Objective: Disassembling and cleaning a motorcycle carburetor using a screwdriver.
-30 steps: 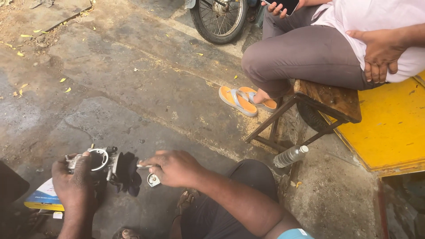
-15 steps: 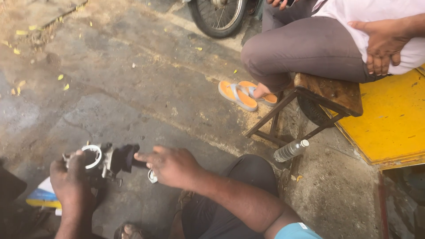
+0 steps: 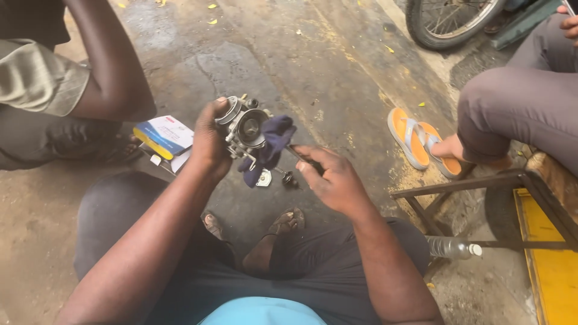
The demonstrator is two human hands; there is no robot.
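Observation:
My left hand (image 3: 209, 142) grips a metal carburettor (image 3: 244, 127) with a round bore, held up over my knees. My right hand (image 3: 332, 179) holds a thin dark tool (image 3: 299, 155) whose tip is wrapped in a dark blue rag (image 3: 271, 144); the rag presses against the carburettor's bore. Small loose parts (image 3: 283, 177), a washer and a dark screw piece among them, lie on the concrete just below the carburettor.
A blue, yellow and white box (image 3: 164, 136) lies on the ground at left beside another crouching person (image 3: 66, 90). A seated person's leg (image 3: 518, 108), orange sandals (image 3: 418, 141), a wooden stool (image 3: 481, 198), a plastic bottle (image 3: 451, 247) and a wheel (image 3: 448, 21) stand at right.
The view has swung to the left and closer. Both hands have lifted the carburettor off the ground, and the rag-wrapped tool is now at its bore.

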